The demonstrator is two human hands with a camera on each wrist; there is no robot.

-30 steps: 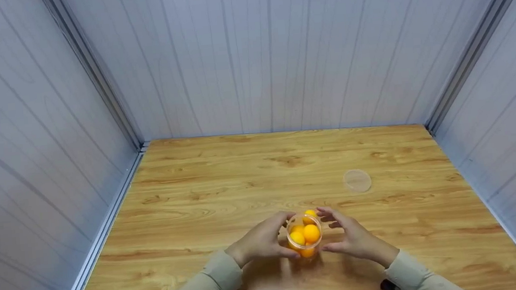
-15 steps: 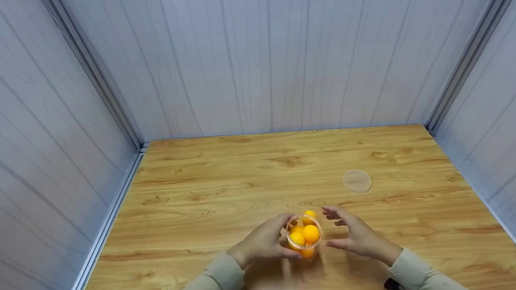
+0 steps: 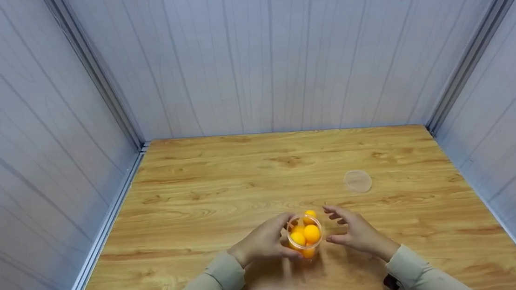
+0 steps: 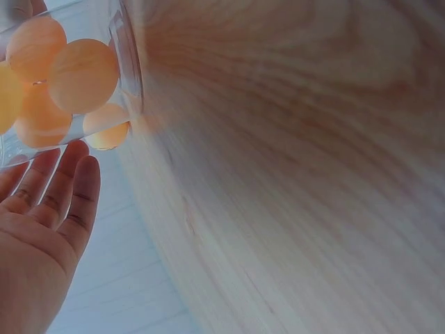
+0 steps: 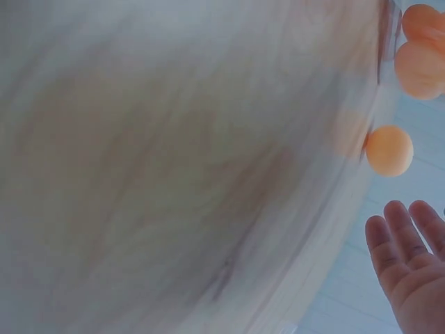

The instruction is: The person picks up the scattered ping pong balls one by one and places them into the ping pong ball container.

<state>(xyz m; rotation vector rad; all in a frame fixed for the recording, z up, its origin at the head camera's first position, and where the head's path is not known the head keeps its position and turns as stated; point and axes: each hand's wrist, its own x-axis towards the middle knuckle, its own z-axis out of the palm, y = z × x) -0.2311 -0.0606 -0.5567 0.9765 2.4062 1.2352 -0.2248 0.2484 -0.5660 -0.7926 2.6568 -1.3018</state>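
A clear plastic jar (image 3: pixel 305 247) stands upright near the front of the table, with several orange balls (image 3: pixel 311 233) inside, like table tennis balls. My left hand (image 3: pixel 266 238) holds it from the left, thumb at the near side and fingers round the far side. One loose orange ball (image 3: pixel 310 213) lies on the table just behind the jar; the right wrist view shows this ball (image 5: pixel 389 151) beyond my fingertips. My right hand (image 3: pixel 356 232) is held to the right of the jar, apart from it, fingers spread and lightly bent, with nothing in it.
A flat, clear round disc, like a lid (image 3: pixel 358 181), lies on the wooden table (image 3: pixel 222 167) behind my right hand. Pale panel walls (image 3: pixel 250 57) enclose the table at the back and both sides.
My right hand has drawn back a little to the right from the jar's side. The left hand, the jar and the balls stay where they were.
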